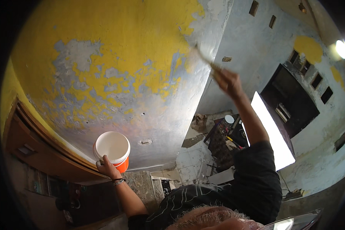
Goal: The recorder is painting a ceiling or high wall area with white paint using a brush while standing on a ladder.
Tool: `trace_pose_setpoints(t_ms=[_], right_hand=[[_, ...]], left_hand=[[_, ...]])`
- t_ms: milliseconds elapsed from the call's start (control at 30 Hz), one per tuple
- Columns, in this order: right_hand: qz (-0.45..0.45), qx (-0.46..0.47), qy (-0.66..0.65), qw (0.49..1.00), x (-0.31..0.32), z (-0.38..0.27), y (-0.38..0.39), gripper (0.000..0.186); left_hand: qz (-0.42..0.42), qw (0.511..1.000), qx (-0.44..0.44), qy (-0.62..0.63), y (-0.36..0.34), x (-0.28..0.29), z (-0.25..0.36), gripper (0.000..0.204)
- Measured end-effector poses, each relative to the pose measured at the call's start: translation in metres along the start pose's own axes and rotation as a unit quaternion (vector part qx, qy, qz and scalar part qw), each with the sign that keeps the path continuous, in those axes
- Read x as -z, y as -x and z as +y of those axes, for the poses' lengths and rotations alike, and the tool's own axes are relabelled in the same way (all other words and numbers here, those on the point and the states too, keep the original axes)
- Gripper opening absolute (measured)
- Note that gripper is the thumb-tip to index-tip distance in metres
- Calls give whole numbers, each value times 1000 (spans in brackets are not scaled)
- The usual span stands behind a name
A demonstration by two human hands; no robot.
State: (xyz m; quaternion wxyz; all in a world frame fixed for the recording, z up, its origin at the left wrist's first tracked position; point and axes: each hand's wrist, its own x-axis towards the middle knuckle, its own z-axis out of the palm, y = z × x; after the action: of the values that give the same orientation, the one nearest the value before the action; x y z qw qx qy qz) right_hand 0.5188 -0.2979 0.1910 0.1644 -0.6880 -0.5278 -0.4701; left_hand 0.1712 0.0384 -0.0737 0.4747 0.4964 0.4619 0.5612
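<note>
In my left hand (108, 168) is a white plastic bucket (112, 142) with an orange patch on its side, gripped at the rim. Its inner wall shows pale, and I see no contents clearly. Raised up and to the right, my right hand (229, 80) is closed around a slim, pale tool (204, 56); blur hides whether it is a brush or a scraper. The tool's tip is at or close to the wall (126, 23), near the corner. Yellow paint on that wall gives way to bare grey and whitish patches.
A brown wooden door (46, 147) stands at the left. Right of me are a bright white panel (270, 134) and a dark wall recess (289, 97). Below lie a cluttered dark table (222, 147), debris on floor tiles (191, 159) and a worn board (138, 188).
</note>
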Motion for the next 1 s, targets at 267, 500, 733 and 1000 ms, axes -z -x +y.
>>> trace_pose_setpoints(t_ms=[267, 500, 733, 1000], right_hand=[[96, -144, -323, 930, 8, 26, -29, 21], [336, -109, -38, 935, 98, 55, -146, 15], [149, -129, -22, 980, 25, 28, -25, 21], [-107, -253, -282, 919, 5, -93, 74, 18]], left_hand=[[5, 998, -11, -54, -2, 11, -3, 37], [18, 996, -30, -76, -5, 9, -16, 35], [2, 999, -14, -52, 0, 4, -1, 35], [3, 999, -33, -21, 0, 6, -3, 29]])
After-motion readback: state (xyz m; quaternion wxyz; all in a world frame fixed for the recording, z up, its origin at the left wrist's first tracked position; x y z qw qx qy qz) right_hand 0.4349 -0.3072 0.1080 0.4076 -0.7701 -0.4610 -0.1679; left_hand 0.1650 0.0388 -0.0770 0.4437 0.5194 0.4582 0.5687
